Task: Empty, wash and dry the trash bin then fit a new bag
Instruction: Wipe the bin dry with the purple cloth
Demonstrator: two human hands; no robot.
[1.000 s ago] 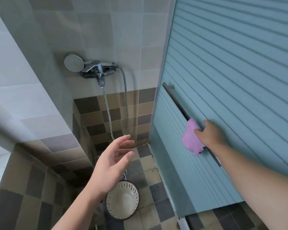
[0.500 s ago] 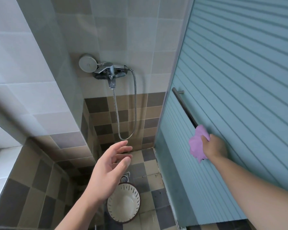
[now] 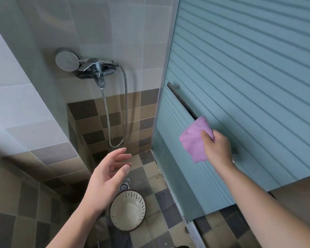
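Observation:
A small cream trash bin (image 3: pixel 127 211) with a slotted rim and dark outer edge stands upright on the checkered shower floor, and I see no bag or rubbish inside it. My left hand (image 3: pixel 106 178) hovers above and just left of the bin, fingers spread and relaxed, holding nothing. My right hand (image 3: pixel 217 149) grips a pink cloth (image 3: pixel 195 138) where it hangs on the dark metal bar (image 3: pixel 181 101) of the frosted blue shower door.
A chrome shower mixer (image 3: pixel 95 68) with a round shower head (image 3: pixel 67 59) and looped hose (image 3: pixel 124 111) is fixed to the tiled back wall. A floor drain (image 3: pixel 124 186) lies just behind the bin. The shower door (image 3: pixel 240 77) fills the right side.
The view has shifted, so the wall fittings sit elsewhere in frame. My right hand has closed around the cloth and drawn it slightly off the bar. My left hand stays raised and open.

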